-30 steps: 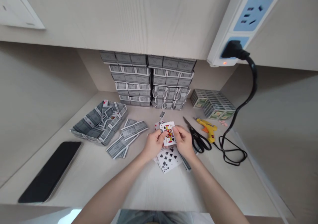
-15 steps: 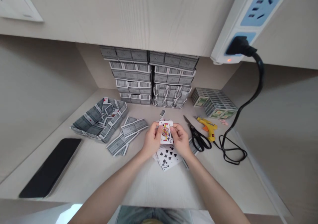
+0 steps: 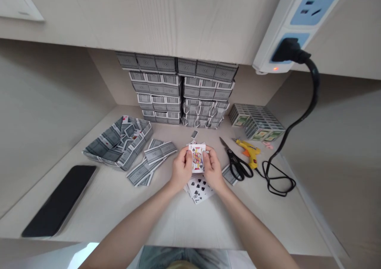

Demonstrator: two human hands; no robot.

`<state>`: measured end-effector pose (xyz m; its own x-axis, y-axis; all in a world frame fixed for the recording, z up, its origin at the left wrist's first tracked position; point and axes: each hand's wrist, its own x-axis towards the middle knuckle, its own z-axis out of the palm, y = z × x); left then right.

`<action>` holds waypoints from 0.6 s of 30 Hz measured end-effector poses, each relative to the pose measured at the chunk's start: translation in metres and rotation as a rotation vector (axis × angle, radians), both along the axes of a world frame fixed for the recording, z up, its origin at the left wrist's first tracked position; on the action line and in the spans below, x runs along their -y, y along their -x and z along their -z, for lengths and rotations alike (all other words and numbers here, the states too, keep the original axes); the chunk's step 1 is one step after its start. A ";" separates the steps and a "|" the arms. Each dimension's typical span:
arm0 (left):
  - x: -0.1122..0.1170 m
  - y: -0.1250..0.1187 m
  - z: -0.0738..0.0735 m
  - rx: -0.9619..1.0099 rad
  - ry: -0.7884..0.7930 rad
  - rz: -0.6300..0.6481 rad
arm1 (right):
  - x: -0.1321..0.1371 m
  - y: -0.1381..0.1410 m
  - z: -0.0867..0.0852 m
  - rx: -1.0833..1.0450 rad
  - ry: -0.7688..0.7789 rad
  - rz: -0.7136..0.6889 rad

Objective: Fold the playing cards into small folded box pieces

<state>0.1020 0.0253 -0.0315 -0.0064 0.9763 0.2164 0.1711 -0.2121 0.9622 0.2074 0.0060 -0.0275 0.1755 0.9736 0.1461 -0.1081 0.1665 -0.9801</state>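
A playing card (image 3: 197,159), a jack of spades lying face up, is held between my two hands above the table. My left hand (image 3: 182,166) pinches its left edge, thumb on the face. My right hand (image 3: 212,166) grips the right edge the same way. Whether more cards lie behind it is hidden. Below, a loose pile of face-up cards (image 3: 200,190) shows a spade card on top. Just right of my right hand lie black-handled scissors (image 3: 237,163) over a grey-backed card piece (image 3: 229,176).
Joined card strips (image 3: 160,151) and a card-made tray (image 3: 127,163) with folded pieces lie left, near a black phone (image 3: 59,201). Stacked card boxes (image 3: 157,89) stand behind. At right are a yellow glue gun (image 3: 250,151), its black cable (image 3: 297,122), and clear-cased boxes (image 3: 262,122).
Both thumbs have shifted on the jack's face, and my right hand has moved slightly left. The grey-backed piece under the scissors shows more now. The camera view has shifted a little.
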 end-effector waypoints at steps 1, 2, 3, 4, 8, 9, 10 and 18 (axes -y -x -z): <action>0.000 0.000 0.000 0.001 0.005 0.001 | 0.000 0.000 0.001 0.007 0.001 0.008; -0.001 0.000 0.000 0.005 0.013 0.005 | -0.001 -0.001 0.002 0.014 0.002 0.016; -0.001 0.000 0.000 0.009 0.020 0.011 | -0.001 -0.001 0.003 0.015 0.004 0.018; -0.001 0.000 0.000 0.011 0.024 0.013 | -0.001 -0.001 0.003 0.010 0.005 0.016; -0.002 0.001 -0.002 0.010 0.021 0.015 | 0.000 -0.001 0.001 -0.036 0.026 -0.009; -0.002 0.001 -0.002 0.011 0.022 0.020 | 0.000 -0.001 -0.001 -0.044 0.037 -0.015; -0.002 0.001 -0.002 0.015 0.025 0.026 | 0.001 0.000 -0.003 -0.048 0.049 -0.021; -0.004 0.002 0.004 0.038 0.051 0.054 | 0.001 -0.002 -0.008 -0.047 0.093 -0.063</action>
<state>0.0999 0.0296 -0.0357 0.0393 0.9852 0.1671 0.1237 -0.1707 0.9775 0.2099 0.0046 -0.0195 0.1184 0.9918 0.0475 -0.1612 0.0664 -0.9847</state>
